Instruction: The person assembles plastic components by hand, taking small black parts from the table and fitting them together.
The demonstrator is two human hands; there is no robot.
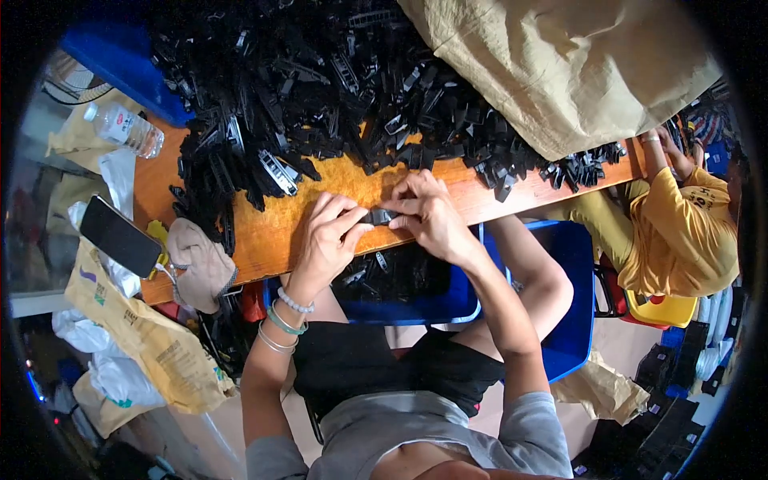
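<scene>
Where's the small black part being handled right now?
Head view, near centre: the small black part is between the fingertips of the left hand and right hand, just inside the wooden table's near edge.

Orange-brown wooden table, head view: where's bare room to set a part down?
Wooden table: bare between left hand and the left flank of the heaped black plastic parts; also a narrow strip right of the right hand, between heap and near edge. Crowded: far side, under the heap and large crumpled tan sack.
</scene>
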